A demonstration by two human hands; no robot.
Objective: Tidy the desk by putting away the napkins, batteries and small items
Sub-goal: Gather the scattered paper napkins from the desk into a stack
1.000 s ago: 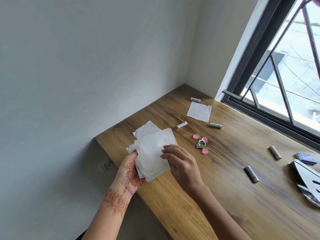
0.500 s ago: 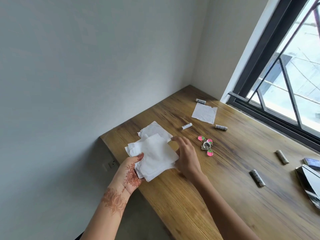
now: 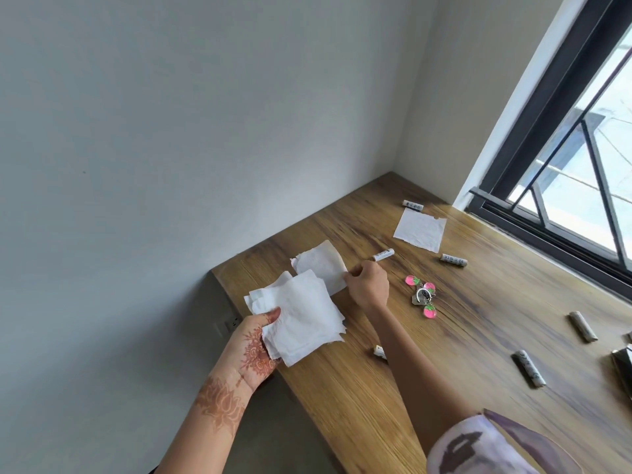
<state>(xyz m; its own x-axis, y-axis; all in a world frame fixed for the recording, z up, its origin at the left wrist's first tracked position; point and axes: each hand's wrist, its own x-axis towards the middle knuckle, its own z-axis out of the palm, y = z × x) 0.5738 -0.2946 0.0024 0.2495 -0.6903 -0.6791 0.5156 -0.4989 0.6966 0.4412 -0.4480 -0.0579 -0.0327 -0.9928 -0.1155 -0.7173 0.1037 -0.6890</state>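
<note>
My left hand grips a stack of white napkins over the desk's near-left edge. My right hand pinches the right edge of another napkin that lies on the wooden desk just beyond the stack. A third napkin lies flat farther back. Several white batteries are scattered about: one just past my right hand, one to its right, one at the back, two at the right, and one partly hidden by my right forearm.
A keyring with pink strawberry charms lies right of my right hand. A dark object shows at the right border. The window frame runs along the desk's far right side, and walls close off the back and left.
My right hand left the held stack and reached forward to the napkin lying on the desk. My left hand stayed at the desk edge with the stack. The view tilted.
</note>
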